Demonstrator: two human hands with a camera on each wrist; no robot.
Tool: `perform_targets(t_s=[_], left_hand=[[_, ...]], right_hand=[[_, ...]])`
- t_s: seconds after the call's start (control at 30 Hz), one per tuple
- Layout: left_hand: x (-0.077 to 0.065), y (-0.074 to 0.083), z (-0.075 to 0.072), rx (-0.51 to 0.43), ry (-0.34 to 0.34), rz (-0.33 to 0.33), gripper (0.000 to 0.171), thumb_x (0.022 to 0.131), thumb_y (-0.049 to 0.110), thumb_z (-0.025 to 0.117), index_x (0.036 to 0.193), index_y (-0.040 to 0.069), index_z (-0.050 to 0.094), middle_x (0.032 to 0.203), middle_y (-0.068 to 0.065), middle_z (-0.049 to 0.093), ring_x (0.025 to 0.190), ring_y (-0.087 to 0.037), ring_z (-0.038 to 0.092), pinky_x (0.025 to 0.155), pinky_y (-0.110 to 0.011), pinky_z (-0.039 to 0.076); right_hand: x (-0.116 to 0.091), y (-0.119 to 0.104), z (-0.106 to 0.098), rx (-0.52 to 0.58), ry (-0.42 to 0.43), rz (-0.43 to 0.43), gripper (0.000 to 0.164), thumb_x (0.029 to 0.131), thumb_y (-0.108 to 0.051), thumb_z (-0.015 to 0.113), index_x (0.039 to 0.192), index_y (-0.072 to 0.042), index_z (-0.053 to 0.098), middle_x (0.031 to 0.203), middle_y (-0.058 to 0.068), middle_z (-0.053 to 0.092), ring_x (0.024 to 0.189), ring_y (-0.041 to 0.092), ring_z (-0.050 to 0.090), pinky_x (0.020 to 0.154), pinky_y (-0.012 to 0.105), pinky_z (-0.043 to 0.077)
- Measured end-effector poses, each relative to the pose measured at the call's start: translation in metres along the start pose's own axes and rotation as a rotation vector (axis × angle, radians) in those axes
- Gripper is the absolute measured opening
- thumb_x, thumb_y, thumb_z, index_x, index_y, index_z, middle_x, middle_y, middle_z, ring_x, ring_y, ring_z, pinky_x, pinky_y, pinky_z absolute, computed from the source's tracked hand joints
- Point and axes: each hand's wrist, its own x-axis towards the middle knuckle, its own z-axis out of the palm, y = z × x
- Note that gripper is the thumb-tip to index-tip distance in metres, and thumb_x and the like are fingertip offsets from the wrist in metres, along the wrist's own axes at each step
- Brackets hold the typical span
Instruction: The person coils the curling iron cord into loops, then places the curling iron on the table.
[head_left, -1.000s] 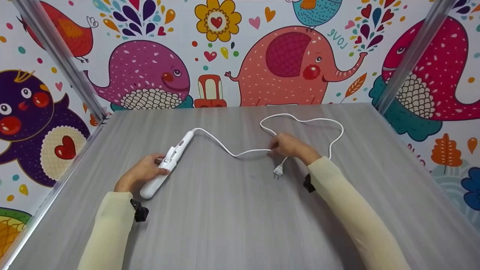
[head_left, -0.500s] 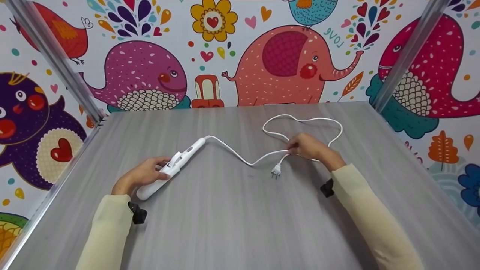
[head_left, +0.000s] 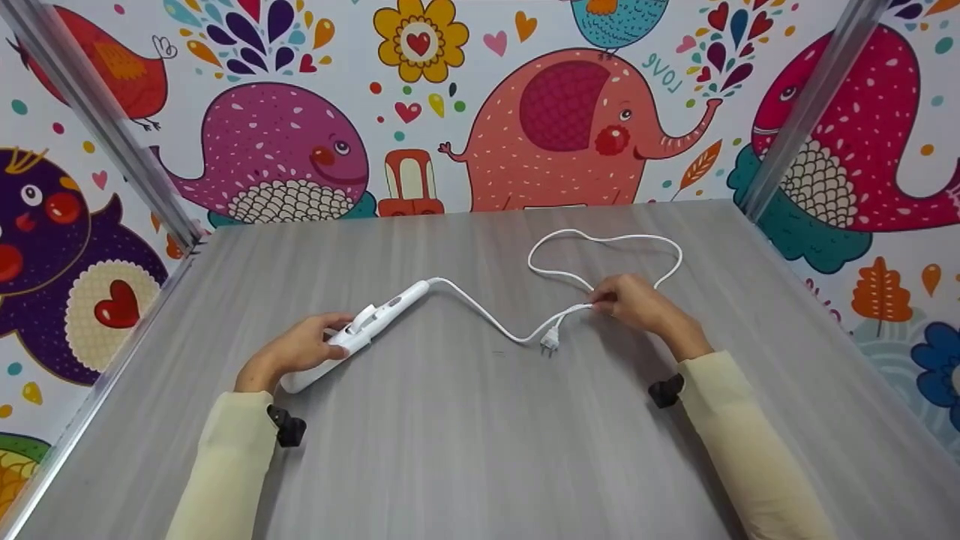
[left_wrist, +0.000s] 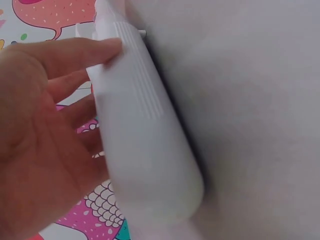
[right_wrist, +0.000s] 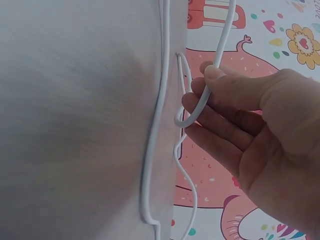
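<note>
A white hair-styling iron (head_left: 391,310) lies slanted on the left half of the table, its cord end toward the back right. My left hand (head_left: 300,345) grips its middle, with the thumb on the near side and the fingers on the far side. In the left wrist view the thick rounded end of the iron (left_wrist: 147,150) reaches past the hand. My right hand (head_left: 637,304) pinches the white power cord (head_left: 480,308) between thumb and fingertips; the right wrist view shows the cord (right_wrist: 222,40) bending under the fingers. The two-prong plug (head_left: 550,341) lies left of that hand.
A wide loop of the cord spreads over the back right of the grey wood-grain table (head_left: 465,450). Behind stands a wall (head_left: 442,172) printed with cartoon animals. Metal posts (head_left: 112,127) rise at both back corners.
My right hand has moved right with the cord. The iron has turned, its cord end swinging right and nearer, while my left hand keeps its grip. The plug has shifted slightly left.
</note>
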Motion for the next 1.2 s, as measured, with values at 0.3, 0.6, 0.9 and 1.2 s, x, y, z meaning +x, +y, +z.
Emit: perform_targets(t_s=[0.3,0.6,0.9,1.2], left_hand=[[0.007,0.010,0.009,0.069,0.050,-0.072,0.071,0.090,0.021,0.071,0.150,-0.002,0.040,0.142,-0.029,0.052,0.122,-0.037,0.054,0.103,-0.054,0.042],[0.012,0.017,0.016,0.064,0.079,-0.126,0.078,0.090,0.025,0.074,0.152,-0.003,0.035,0.145,-0.030,0.050,0.119,-0.033,0.054,0.103,-0.052,0.042],[0.013,0.019,0.020,0.062,0.091,-0.203,0.080,0.085,0.027,0.079,0.146,-0.008,0.041,0.143,-0.030,0.051,0.117,-0.034,0.053,0.104,-0.052,0.041],[0.012,0.016,0.024,0.075,0.149,-0.216,0.060,0.085,0.026,0.079,0.127,-0.011,0.057,0.111,-0.021,0.065,0.091,-0.025,0.054,0.084,-0.041,0.045]], right_hand=[[-0.002,0.003,0.011,-0.022,-0.006,-0.032,0.008,0.087,0.003,0.069,0.091,0.002,0.076,0.088,0.014,0.075,0.081,0.021,0.064,0.077,0.037,0.049],[0.001,-0.021,0.013,-0.051,-0.048,-0.061,0.019,0.086,0.005,0.061,0.098,0.004,0.076,0.094,0.017,0.076,0.089,0.030,0.068,0.083,0.047,0.053],[0.015,-0.079,0.035,-0.128,-0.142,-0.089,0.028,0.094,-0.009,0.061,0.119,0.000,0.071,0.120,0.016,0.070,0.115,0.033,0.064,0.100,0.049,0.049],[0.037,-0.113,0.076,-0.233,-0.145,-0.040,0.039,0.094,-0.028,0.068,0.122,0.000,0.067,0.117,0.017,0.066,0.105,0.035,0.066,0.092,0.049,0.051]])
